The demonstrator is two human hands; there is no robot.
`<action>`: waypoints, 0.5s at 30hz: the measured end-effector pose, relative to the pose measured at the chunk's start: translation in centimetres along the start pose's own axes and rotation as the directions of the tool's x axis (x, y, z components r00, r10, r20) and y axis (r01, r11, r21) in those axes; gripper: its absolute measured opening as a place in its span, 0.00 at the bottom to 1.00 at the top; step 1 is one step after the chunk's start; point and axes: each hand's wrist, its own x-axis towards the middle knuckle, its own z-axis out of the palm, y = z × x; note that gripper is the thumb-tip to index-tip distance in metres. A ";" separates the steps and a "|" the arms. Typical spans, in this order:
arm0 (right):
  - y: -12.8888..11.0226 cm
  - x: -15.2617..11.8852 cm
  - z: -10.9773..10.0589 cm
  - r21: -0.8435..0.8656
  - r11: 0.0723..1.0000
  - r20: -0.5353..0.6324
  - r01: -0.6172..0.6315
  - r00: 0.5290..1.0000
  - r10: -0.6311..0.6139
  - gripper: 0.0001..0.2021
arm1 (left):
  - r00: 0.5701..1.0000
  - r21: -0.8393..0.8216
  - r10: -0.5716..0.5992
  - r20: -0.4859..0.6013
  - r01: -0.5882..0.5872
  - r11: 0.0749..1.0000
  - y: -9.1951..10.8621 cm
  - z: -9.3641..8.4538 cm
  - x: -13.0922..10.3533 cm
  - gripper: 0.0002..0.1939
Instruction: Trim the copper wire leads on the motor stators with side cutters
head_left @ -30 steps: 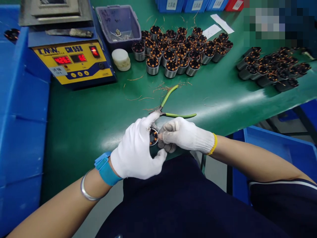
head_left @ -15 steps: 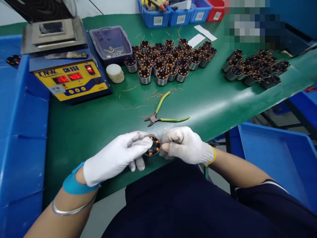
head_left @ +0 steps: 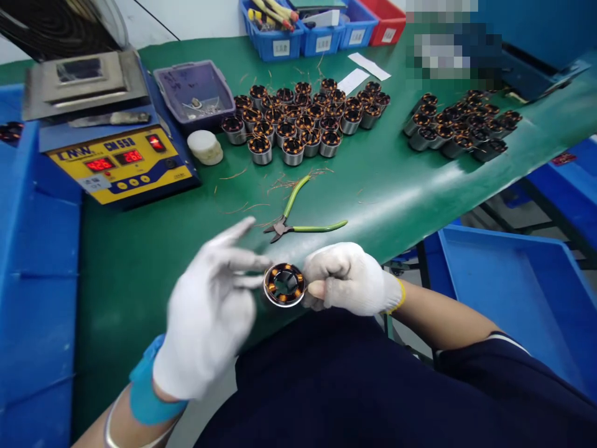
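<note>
A motor stator (head_left: pixel 285 285), a metal ring with copper windings and a black inside, is held over the table's front edge with its open end facing up. My right hand (head_left: pixel 347 280), in a white glove with a bare thumb tip, is closed at the stator's right edge. Whether it grips the rim or a wire there is hard to see. My left hand (head_left: pixel 209 311), also gloved in white and partly blurred, has its fingers spread at the stator's left side, the fingertips close to the rim. Green-handled cutting pliers (head_left: pixel 280 229) lie spread just beyond.
Several stators (head_left: pixel 293 149) stand grouped on the green table (head_left: pixel 140 249), with a second group (head_left: pixel 459 140) farther right. A yellow-blue solder pot unit (head_left: pixel 125 162), a purple bin (head_left: pixel 193 93) and a white round block (head_left: pixel 205 148) stand left. Wire scraps lie near the pliers.
My left hand has come off the stator, its fingers spreading and lifting to the left. The stator now shows its whole face beside my closed right hand. The view has shifted slightly.
</note>
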 end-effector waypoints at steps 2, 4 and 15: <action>-0.4 0.1 -0.2 -0.215 0.962 0.005 0.167 0.985 -0.170 0.10 | 0.947 -0.196 -0.231 0.225 0.276 0.941 -0.1 0.1 0.8 0.24; -0.2 0.2 -0.2 -0.241 0.958 -0.006 0.155 0.987 -0.162 0.10 | 0.828 -0.281 -0.348 0.441 0.495 0.822 0.0 0.2 1.3 0.24; 0.5 -0.2 0.2 0.199 0.975 0.020 -0.100 0.995 0.097 0.13 | 0.949 -0.131 0.092 -0.303 -0.137 0.982 0.2 0.9 -0.2 0.12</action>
